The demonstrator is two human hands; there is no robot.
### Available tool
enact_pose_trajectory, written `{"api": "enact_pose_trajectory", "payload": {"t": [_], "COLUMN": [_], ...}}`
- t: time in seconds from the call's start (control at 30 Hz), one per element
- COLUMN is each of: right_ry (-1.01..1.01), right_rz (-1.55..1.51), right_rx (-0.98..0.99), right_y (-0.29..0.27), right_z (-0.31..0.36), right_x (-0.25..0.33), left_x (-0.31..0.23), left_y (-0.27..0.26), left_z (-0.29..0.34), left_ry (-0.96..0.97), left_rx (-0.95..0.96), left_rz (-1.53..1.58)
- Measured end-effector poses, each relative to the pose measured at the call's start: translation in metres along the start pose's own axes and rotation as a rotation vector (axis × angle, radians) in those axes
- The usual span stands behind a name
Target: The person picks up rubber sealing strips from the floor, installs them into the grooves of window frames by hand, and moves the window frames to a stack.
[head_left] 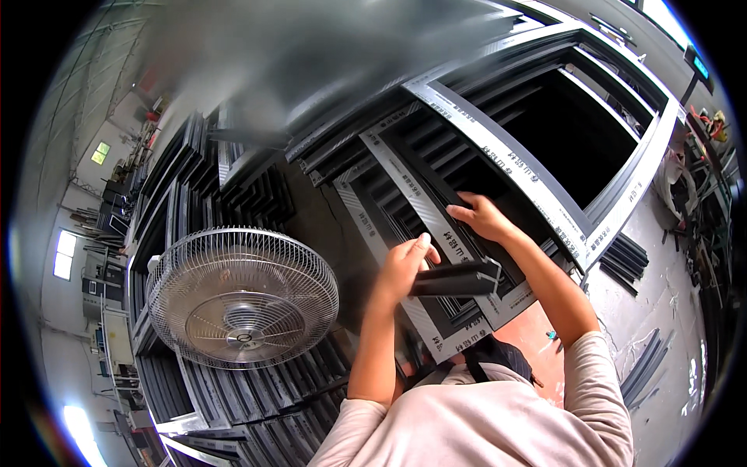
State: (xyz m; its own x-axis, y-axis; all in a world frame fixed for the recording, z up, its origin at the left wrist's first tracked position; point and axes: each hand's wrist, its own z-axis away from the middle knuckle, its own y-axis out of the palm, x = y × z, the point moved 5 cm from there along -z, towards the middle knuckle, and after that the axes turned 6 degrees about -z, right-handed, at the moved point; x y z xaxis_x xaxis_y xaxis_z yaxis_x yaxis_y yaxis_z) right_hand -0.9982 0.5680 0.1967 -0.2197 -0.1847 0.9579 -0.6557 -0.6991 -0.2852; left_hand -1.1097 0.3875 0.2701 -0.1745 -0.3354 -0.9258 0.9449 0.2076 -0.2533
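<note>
My left hand (401, 268) is closed around one end of a short dark metal profile (457, 280), which juts out to the right with its cut end showing. Behind it, slim dark rectangular window frames (416, 194) lean together, with pale printed protective film along their faces. My right hand (484, 218) is on the inner edge of one of these frames, its fingers curled over the dark bar and partly hidden. To the right of them stands a larger frame (537, 187) wrapped in the same film.
A round wire-caged fan (243, 300) stands close to my left forearm. Stacked dark frames (264, 393) fill the area below and behind it. Loose dark profiles (625, 261) lie on the grey floor at right. A blurred grey shape covers the top of the view.
</note>
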Motion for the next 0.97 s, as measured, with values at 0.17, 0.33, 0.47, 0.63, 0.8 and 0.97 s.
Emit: {"api": "enact_pose_trajectory", "payload": {"t": [0.17, 0.33, 0.47, 0.63, 0.8, 0.97], "right_ry": [0.007, -0.055, -0.229, -0.167, -0.133, -0.103], "right_rz": [-0.030, 0.139, 0.235, 0.127, 0.312, 0.478], "right_rx": [0.019, 0.000, -0.118, -0.081, 0.014, -0.024], "right_y": [-0.003, -0.006, -0.009, -0.009, -0.014, -0.015], "right_z": [-0.011, -0.019, -0.019, -0.008, -0.006, 0.000], "right_x": [-0.023, -0.012, -0.034, -0.011, 0.020, 0.017], "left_x": [0.027, 0.049, 0.060, 0.081, 0.070, 0.053], "left_y": [-0.001, -0.010, -0.002, -0.001, 0.012, 0.019], "left_z": [-0.024, -0.044, -0.058, -0.074, -0.070, -0.062], "left_ry": [-0.004, -0.003, -0.098, -0.102, -0.140, -0.189], "left_rx": [-0.039, -0.070, -0.069, -0.052, -0.045, -0.054], "left_rz": [0.058, -0.066, -0.317, -0.404, -0.470, -0.568]}}
